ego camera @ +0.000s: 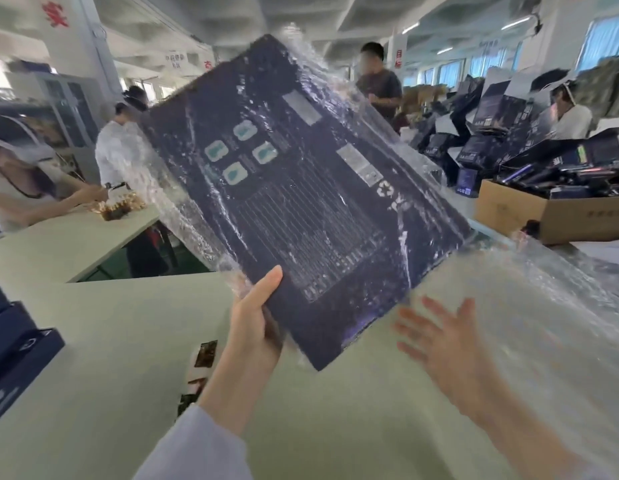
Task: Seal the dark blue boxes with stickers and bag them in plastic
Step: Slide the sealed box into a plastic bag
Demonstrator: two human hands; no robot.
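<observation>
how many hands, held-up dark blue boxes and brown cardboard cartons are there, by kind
hands, left hand and right hand: 2
dark blue box held up: 1
brown cardboard carton: 1
total: 4

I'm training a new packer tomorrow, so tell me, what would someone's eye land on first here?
The big dark blue box, held up tilted at centre frame by the left hand gripping its lower corner, with a clear plastic bag crinkled over its upper part. At lower right, the right hand is spread open and blurred.
</observation>
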